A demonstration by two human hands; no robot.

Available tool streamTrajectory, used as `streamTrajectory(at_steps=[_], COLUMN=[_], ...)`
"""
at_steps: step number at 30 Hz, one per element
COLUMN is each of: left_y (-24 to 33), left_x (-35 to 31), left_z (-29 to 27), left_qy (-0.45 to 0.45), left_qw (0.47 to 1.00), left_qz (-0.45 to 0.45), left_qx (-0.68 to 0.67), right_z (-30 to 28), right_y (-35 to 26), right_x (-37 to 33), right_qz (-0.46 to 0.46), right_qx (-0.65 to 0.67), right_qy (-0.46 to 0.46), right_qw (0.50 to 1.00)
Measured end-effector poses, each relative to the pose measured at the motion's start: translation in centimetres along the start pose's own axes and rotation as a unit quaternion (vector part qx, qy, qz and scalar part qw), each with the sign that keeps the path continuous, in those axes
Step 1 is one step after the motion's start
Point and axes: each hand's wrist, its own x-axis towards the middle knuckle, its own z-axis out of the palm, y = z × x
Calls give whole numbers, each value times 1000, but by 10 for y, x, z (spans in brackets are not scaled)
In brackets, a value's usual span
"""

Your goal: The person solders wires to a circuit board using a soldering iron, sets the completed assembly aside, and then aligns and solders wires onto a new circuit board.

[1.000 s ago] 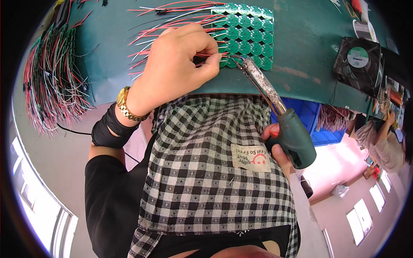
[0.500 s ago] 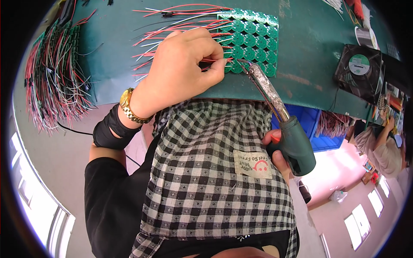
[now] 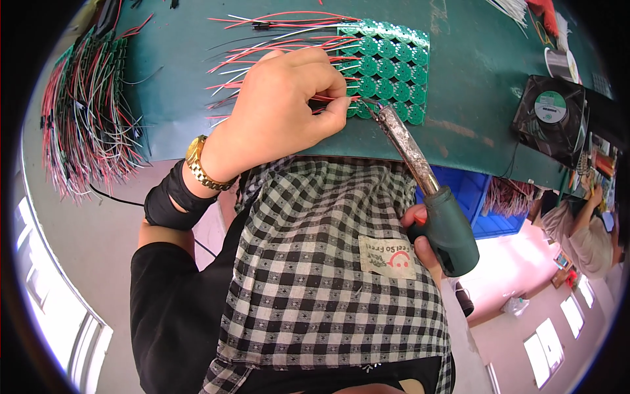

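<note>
My left hand (image 3: pixel 282 98) is closed in a pinch on a thin red wire (image 3: pixel 354 98), at the left edge of a green circuit board panel (image 3: pixel 401 69) made of several joined round boards. Red, white and black wires (image 3: pixel 246 49) run leftward from the panel, partly under this hand. Held in my right hand (image 3: pixel 426 255) is a dark green soldering gun (image 3: pixel 453 233) with a red trigger and a long, stained metal barrel. Its tip meets the panel's near left part, close to my left fingertips; exact contact is too small to tell. The gun's grip hides most of my right hand.
At the left, a big bundle of wired boards (image 3: pixel 82 131) hangs over the edge of the green table (image 3: pixel 479 79). A black fan (image 3: pixel 549 115) and a solder spool (image 3: pixel 561 64) stand at the right. Below the table edge is a blue bin (image 3: pixel 499 222). Another person (image 3: pixel 584 236) sits at the far right.
The view has shifted slightly, so the panel appears lower. The soldering gun's body has swung a little leftward, its tip staying by the same wire. My left hand keeps its pinch.
</note>
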Motion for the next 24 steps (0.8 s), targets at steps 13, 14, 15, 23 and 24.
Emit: streamTrajectory(at_steps=[13, 14, 15, 23, 24], left_y=[-2, -2, -2, -4, -3], left_x=[1, 1, 2, -4, -2], left_z=[1, 0, 1, 0, 1], left_qy=[13, 15, 16, 16, 15], left_qw=[1000, 1000, 1000, 1000, 1000], left_qz=[-1, 13, 15, 4, 7], left_qx=[0, -3, -4, 3, 2], right_z=[4, 5, 1, -7, -4], right_y=[-21, -25, -22, -20, -21], right_x=[4, 3, -1, 13, 15], right_qz=[56, 66, 65, -147, -157], right_qx=[-46, -47, -49, -25, -10], right_qy=[-2, 19, 21, 144, 156], right_qw=[997, 996, 996, 978, 975])
